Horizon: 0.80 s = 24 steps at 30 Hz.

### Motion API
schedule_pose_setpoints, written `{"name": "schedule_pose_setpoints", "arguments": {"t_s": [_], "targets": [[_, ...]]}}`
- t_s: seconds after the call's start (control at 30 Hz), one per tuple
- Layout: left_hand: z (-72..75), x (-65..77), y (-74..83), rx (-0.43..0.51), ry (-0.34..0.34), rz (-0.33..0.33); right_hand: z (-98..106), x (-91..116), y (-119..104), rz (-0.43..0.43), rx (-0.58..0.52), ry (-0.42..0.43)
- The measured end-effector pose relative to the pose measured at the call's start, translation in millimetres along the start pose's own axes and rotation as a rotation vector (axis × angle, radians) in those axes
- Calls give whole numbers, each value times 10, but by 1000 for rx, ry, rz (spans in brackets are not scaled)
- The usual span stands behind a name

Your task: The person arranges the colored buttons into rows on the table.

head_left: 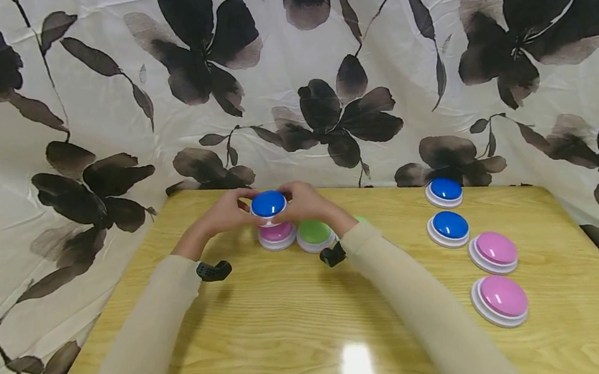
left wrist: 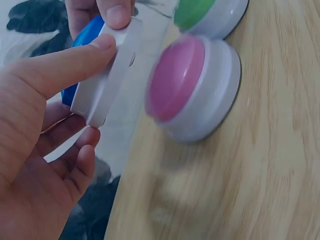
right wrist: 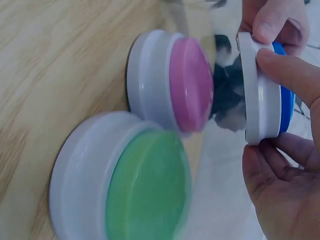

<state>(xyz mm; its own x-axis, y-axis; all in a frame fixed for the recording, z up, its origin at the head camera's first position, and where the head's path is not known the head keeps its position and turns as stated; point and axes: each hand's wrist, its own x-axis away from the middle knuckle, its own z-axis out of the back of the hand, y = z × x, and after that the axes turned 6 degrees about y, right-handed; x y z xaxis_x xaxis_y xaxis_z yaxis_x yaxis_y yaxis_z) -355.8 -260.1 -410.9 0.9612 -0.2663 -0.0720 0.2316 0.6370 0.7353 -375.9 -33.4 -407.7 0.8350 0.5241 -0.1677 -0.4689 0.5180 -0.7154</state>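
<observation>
Both hands hold one blue push button (head_left: 268, 204) with a white base, raised off the table. My left hand (head_left: 231, 212) grips its left side, thumb on the white base, as the left wrist view shows. From the other side my right hand (head_left: 306, 202) pinches the same base (right wrist: 262, 95). Just below the raised button a pink button (head_left: 276, 233) sits on the table, apart from it. Beside that stands a green button (head_left: 314, 234). A second green button (head_left: 360, 219) is mostly hidden behind the right wrist.
On the right of the wooden table (head_left: 274, 331) stand two blue buttons (head_left: 450, 225) and two pink buttons (head_left: 502, 299), roughly in a column. A flowered cloth (head_left: 270, 57) hangs behind the table's far edge. Each wrist wears a dark band (head_left: 213, 270).
</observation>
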Motion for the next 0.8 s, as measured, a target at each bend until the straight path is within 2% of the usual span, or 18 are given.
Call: {"name": "schedule_pose_setpoints", "arguments": {"t_s": [0.1,0.3,0.53,0.67,0.8], "targets": [[65,47,-50,8,4,10,-67,-65,-54,-9,-6,-10],[198,118,-202,22,-1,-10,-195,-194,-168,7,2,-43],[313,133,-356,13,0,-2,-310,-305,-242,1,44,-38],[354,153,-417,19,-1,24,-398,-373,-253,-1,67,-33],[362,191,-470,11,4,87,-478,-419,-246,-13,111,-45]]}}
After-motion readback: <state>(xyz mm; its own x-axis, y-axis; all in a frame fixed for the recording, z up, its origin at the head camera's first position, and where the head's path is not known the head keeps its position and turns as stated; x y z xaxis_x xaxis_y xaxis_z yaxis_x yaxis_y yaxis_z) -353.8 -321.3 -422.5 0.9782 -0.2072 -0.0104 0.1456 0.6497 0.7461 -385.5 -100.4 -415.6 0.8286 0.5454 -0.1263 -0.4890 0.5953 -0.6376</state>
